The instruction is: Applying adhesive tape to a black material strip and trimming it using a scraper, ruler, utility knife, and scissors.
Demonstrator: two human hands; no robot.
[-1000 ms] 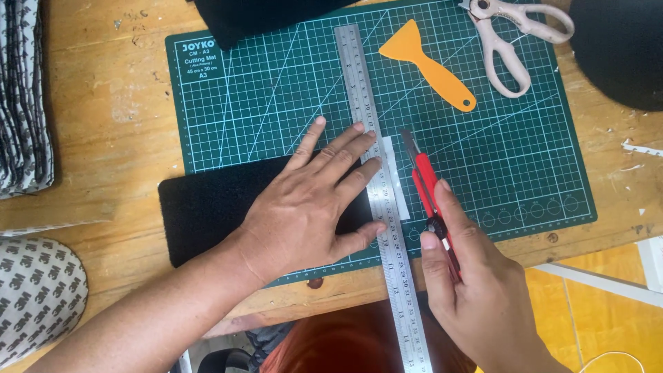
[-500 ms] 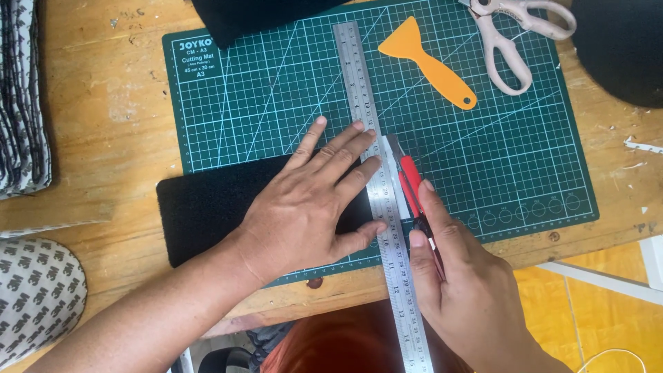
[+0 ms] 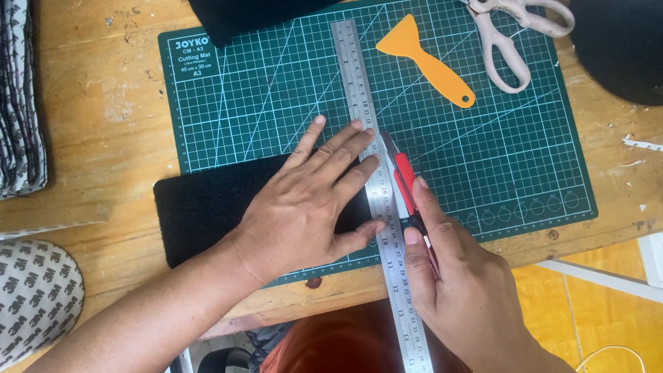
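Observation:
My left hand (image 3: 304, 204) lies flat, fingers spread, pressing a black felt-like sheet (image 3: 200, 207) and the left side of a long steel ruler (image 3: 376, 186) onto a green cutting mat (image 3: 276, 90). My right hand (image 3: 456, 287) grips a red utility knife (image 3: 406, 181). Its blade tip touches the ruler's right edge, just beyond my left fingertips. The ruler runs from the mat's top past the table's near edge.
An orange plastic scraper (image 3: 425, 61) and pale pink scissors (image 3: 507, 31) lie on the mat's upper right. Black fabric pieces sit at the top centre (image 3: 248, 14) and top right (image 3: 621, 48). Patterned grey-white fabric (image 3: 31, 293) lies at the left on the wooden table (image 3: 97, 103).
The knife in my right hand has slid up along the ruler's right edge, away from me. My left hand stays pressed on the sheet and ruler.

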